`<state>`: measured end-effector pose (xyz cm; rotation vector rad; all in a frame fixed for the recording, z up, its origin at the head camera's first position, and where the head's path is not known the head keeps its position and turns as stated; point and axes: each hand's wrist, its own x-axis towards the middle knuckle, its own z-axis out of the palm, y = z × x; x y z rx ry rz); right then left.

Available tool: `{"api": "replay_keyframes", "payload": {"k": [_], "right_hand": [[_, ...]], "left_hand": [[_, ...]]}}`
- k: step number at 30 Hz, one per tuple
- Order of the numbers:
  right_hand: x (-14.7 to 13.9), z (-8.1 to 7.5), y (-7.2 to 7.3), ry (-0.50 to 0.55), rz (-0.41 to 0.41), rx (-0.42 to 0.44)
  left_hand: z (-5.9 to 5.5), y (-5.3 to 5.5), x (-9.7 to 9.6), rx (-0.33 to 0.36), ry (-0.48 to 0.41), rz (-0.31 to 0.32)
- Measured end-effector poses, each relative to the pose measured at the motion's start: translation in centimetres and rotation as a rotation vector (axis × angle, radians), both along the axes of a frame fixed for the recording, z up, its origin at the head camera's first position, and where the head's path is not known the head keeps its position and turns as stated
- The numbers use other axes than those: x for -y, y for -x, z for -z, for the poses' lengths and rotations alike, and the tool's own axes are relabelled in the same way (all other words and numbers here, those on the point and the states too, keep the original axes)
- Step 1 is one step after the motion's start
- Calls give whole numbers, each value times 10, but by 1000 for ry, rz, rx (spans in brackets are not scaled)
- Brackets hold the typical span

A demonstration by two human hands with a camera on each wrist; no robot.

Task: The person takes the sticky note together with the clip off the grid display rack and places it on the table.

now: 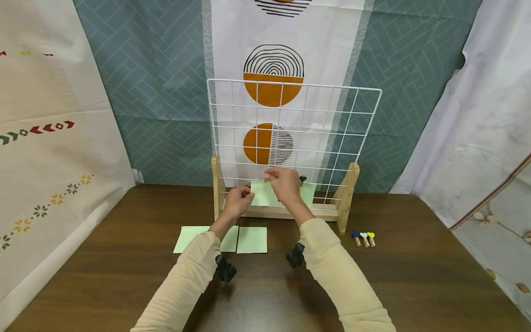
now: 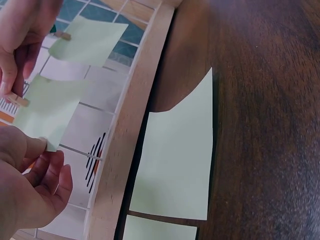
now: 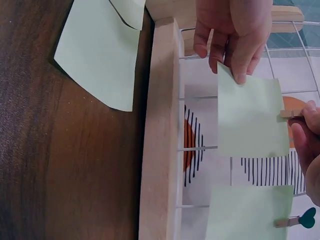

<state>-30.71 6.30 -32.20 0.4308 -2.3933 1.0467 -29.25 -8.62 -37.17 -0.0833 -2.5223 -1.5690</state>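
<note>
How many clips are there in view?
5: a blue clip, a white clip and a yellow clip on the table; a green clip on a paper at the rack; another clip in the right grip. More may be hidden.

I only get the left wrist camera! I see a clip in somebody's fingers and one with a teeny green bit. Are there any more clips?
Observer: Yes, in the head view three spare clips lie on the table, to the right of the rack. Their tops are blue, white and yellow.
Operator: Cool! What shape is the top of the green clip?
Observer: A heart. The right wrist view shows it whole.
Operator: Does the rack go up higher than the hands at the paper?
Observer: Yes, the head view shows its white wires rising well above both the left hand and the right hand.
</note>
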Motion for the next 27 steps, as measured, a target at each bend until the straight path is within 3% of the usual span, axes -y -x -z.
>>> {"api": "replay_keyframes", "payload": {"k": [17,27], "right_hand": [[-6,1,-2,208,-74,32],[-7,-1,-7,168,-89,61]], "left_hand": [[-4,-7,4,-50,1,29],[0,-17,5,-37,-6,23]]}}
